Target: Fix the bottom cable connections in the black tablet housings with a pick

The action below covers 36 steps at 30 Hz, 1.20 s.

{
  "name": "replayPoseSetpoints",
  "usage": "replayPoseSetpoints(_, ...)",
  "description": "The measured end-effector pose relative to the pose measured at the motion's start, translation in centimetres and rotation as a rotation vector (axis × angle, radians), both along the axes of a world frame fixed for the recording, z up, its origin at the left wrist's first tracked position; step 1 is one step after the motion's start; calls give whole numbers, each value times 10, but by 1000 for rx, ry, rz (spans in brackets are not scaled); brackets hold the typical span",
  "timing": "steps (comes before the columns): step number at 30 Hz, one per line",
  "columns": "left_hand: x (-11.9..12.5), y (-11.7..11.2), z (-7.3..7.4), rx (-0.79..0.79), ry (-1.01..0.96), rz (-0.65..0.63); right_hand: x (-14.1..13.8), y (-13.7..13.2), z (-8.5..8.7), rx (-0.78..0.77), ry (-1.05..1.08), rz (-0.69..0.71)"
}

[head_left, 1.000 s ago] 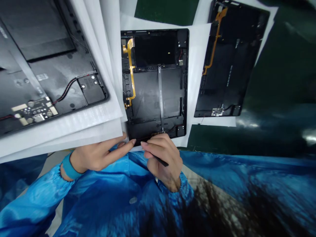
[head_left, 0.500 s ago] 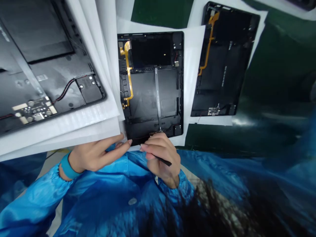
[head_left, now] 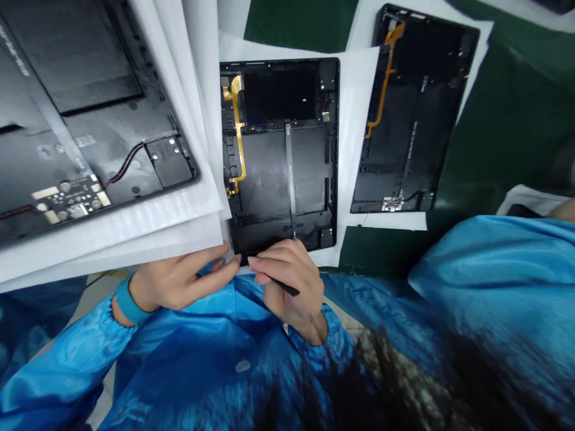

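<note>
An opened tablet housing [head_left: 309,167] lies before me on white sheets, with an orange flex cable [head_left: 238,129] along its left side and a grey ribbon cable down its middle. My left hand [head_left: 179,278] reaches to the lower left corner of this housing. Its fingers are stretched apart, and one fingertip touches the edge. Over the lower edge, my right hand [head_left: 291,278] is closed around a slim black tool [head_left: 283,286], whose back end sticks out below the fingers. The working tip is hidden, and so is most of the small board under that hand.
Another opened housing [head_left: 171,158] lies on stacked white foam sheets [head_left: 193,206] at the left, close above my left hand. A third housing [head_left: 422,114] sits at the right on the green mat [head_left: 485,137]. A co-worker's blue sleeve [head_left: 498,263] extends in from the right.
My right hand and the black tool have shifted slightly left along the lower edge. The left hand stays at the corner. A co-worker's sleeve has come in at the right.
</note>
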State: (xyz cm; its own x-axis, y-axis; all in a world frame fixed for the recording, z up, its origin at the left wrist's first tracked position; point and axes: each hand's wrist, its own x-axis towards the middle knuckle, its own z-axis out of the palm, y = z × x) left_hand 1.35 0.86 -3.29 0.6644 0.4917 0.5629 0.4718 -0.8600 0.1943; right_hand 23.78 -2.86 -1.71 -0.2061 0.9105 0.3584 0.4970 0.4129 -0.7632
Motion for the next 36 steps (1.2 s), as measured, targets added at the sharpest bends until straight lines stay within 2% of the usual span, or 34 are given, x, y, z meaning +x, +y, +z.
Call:
replayPoseSetpoints(6,2,4,3,27,9,-19,5,10,7,-33,-33,106)
replayPoseSetpoints(13,4,4,4,12,2,-19,6,18,1,5,31,118)
replayPoseSetpoints(24,5,4,-1,13,-11,-33,11,16,4,33,28,86)
replayPoseSetpoints(30,4,2,1,-6,1,-20,13,15,2,32,68,-13)
replayPoseSetpoints(36,4,2,1,-2,1,-30,20,16,8,42,-100,-11)
